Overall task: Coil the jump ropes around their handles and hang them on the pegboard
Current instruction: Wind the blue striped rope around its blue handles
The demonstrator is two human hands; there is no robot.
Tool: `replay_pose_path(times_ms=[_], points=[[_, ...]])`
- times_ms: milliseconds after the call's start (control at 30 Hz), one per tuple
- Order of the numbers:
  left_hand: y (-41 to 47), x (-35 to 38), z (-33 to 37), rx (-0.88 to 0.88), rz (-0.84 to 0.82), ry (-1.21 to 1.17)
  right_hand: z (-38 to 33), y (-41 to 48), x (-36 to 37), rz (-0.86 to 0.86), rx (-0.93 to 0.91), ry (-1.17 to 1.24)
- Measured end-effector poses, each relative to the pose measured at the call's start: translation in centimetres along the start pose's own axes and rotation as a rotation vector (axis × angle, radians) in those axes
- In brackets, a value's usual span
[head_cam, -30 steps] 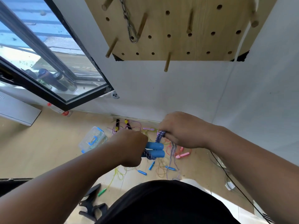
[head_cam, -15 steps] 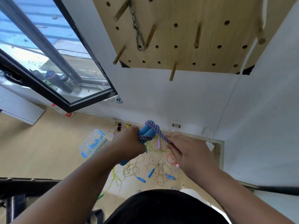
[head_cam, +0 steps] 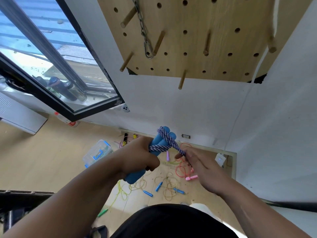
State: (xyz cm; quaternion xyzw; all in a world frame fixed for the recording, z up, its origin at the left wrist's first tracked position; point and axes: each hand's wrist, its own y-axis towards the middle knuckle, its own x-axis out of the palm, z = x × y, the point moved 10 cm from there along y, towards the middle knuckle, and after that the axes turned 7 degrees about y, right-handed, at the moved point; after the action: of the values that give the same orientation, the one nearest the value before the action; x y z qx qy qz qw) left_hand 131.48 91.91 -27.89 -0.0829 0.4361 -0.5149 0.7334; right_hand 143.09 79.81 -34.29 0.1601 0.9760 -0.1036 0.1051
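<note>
My left hand (head_cam: pixel 139 158) grips two blue foam jump-rope handles (head_cam: pixel 160 142) held together and tilted up to the right. A purple-and-white braided rope (head_cam: pixel 167 140) is wound around their upper ends. My right hand (head_cam: pixel 197 166) pinches the free end of that rope just right of the handles. The wooden pegboard (head_cam: pixel 197 36) hangs on the white wall above, with several wooden pegs (head_cam: pixel 182 79) sticking out and a metal chain (head_cam: pixel 145 33) hooked on it. Other jump ropes in yellow, orange and pink (head_cam: pixel 171 182) lie tangled on the floor below.
An open black-framed window (head_cam: pixel 56 79) juts out at the left. A clear plastic box with blue clips (head_cam: pixel 97 153) sits on the wooden floor. A white wall runs along the right side. A white cord (head_cam: pixel 259 66) hangs from the pegboard's right side.
The handles have swung from lying level to pointing upward and have risen. My right hand has moved from above the handles to their right side, drawing the rope end over them.
</note>
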Motion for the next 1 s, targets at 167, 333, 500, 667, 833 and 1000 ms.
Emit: replay_pose_path(times_ms=[167,333,500,667,833,1000], points=[[-1.9,1.6,2.1,0.082,-0.162,0.015,-3.1,0.3,0.7,-0.045,-0.242,-0.329],[-2.9,3.6,3.4,0.154,-0.287,0.436,-2.8,2.4,1.3,-0.186,-0.255,-0.492],[-0.9,4.6,1.6,0.121,-0.215,1.027,-6.5,5.2,2.5,-0.372,-0.280,-0.607],[1.5,2.5,-0.9,-0.005,-0.063,1.140,-9.3,4.4,3.8,-0.348,-0.301,-0.795],[2.6,-1.0,-1.9,-0.085,0.197,0.873,-9.6,2.4,3.3,-0.138,-0.329,-0.858],[2.6,-1.7,-2.9,-0.123,0.238,0.496,-7.5,1.0,0.6,0.082,-0.336,-0.599]])
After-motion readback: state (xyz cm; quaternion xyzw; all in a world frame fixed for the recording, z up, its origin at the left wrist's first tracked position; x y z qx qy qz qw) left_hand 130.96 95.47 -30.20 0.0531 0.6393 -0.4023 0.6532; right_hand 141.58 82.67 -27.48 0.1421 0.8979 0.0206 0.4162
